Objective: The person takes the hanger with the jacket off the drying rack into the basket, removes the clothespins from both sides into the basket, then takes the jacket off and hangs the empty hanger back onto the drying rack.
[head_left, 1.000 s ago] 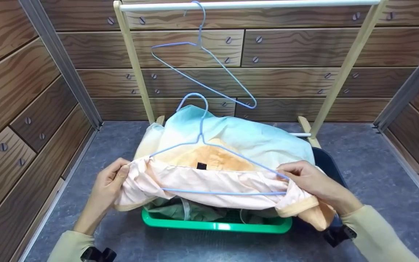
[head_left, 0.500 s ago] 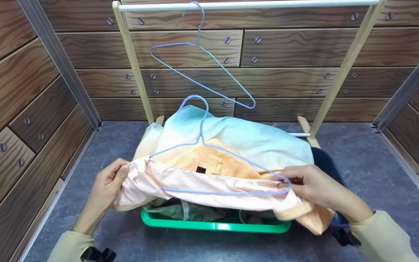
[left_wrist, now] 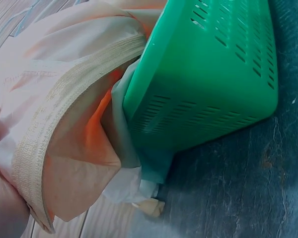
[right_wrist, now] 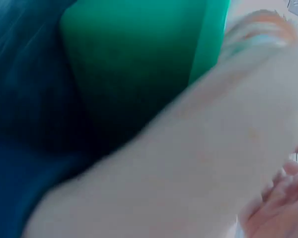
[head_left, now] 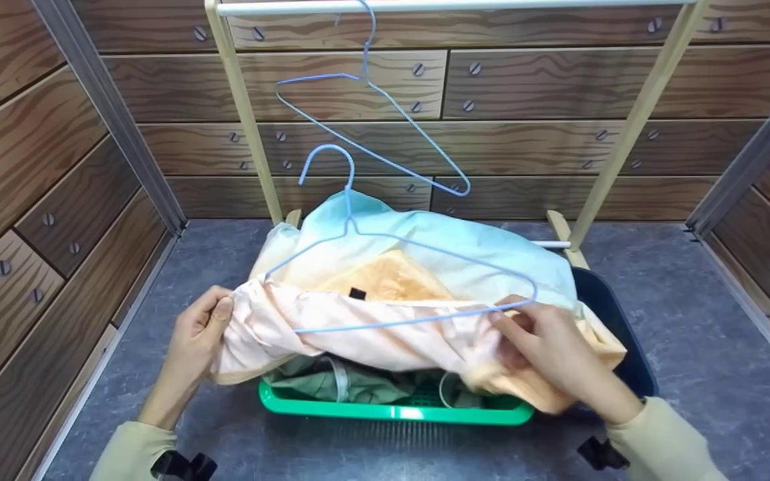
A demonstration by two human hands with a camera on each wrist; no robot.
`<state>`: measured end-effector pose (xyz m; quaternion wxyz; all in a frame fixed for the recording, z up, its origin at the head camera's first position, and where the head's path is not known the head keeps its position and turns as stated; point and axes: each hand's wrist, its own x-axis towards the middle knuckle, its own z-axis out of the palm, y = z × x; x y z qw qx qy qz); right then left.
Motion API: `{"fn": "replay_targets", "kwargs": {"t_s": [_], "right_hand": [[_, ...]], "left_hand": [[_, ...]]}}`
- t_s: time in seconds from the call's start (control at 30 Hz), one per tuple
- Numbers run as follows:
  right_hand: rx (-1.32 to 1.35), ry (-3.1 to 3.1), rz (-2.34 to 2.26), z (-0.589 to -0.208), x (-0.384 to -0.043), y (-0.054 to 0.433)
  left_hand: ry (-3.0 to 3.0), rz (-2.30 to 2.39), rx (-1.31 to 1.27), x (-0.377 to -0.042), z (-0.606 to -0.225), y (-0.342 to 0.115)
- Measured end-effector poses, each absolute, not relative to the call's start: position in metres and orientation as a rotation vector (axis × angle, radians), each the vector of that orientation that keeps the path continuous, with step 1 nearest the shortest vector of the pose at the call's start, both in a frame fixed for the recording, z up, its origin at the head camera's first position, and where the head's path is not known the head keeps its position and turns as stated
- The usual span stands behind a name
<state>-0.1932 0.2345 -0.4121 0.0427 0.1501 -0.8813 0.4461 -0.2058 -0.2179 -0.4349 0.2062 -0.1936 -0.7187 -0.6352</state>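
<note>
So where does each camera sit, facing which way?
Head: on the head, facing forward and down at the garment; left hand, right hand, sleeves show.
Left wrist: on that wrist, facing garment and green basket; left hand at edge.
Right wrist: on that wrist, facing green basket, blurred; right hand at edge.
All share the green basket.

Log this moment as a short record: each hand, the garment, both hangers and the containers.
left hand: pinches the left side of the pale pink garment
right hand: grips the fabric near the lower hanger's right end
lower hanger: blue; left end hidden by the garment, right end exposed
upper hanger: blue, hanging bare on the white rail
green basket: holds greyish-green clothing
dark blue container: at right, partly covered
</note>
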Motion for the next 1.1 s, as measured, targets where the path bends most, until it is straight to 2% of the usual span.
{"fn": "replay_targets", "kwargs": {"t_s": [0.17,0.5,0.83,1.1], "right_hand": [[0.591,-2.602,1.592,-0.412,-0.197,0.212],[0.855,-2.892,1.042,-0.427,-0.207,0.18],[1.25,-2.935,0.666,-0.448,-0.199,0.168],[1.363,-3.011,0.64,-0.449,-0.193,0.168]], "left_hand": [[-2.021,-1.772,-0.5,-0.206,-0.435,-0.217],[-2.042,-1.762,-0.49,-0.206,-0.437,-0.215],[-2.102,-1.745,-0.495,-0.205,-0.44,-0.208],[-2.131,-1.704,-0.528,-0.207,-0.442,-0.204]]}}
